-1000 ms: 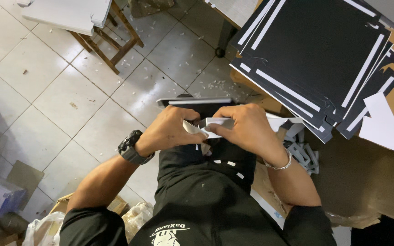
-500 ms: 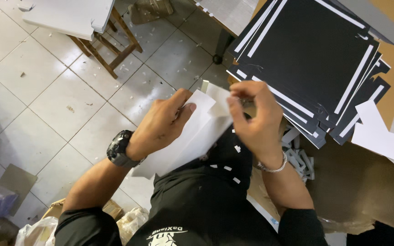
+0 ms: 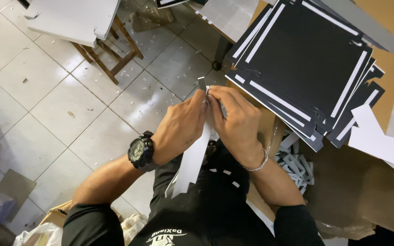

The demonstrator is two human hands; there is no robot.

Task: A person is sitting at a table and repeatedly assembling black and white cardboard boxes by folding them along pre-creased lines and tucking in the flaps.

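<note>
Here: left hand (image 3: 181, 125) and right hand (image 3: 238, 120), fingertips pinching the top edge of a white card sheet (image 3: 192, 159) held edge-on above the lap; black sheet stack (image 3: 306, 68) just beside

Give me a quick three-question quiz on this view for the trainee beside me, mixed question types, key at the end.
1. True or false: the left hand and right hand are both pinching the top of the folded white card piece.
2. Which wrist wears the black watch? A) left B) right C) neither
3. Fill in: the stack of black sheets with white strips lies to the person's ____ side.

Key
1. True: both hands meet at the piece's upper end, and the rest hangs down over the lap.
2. A; the right wrist has a thin silver bracelet.
3. Right.
</note>
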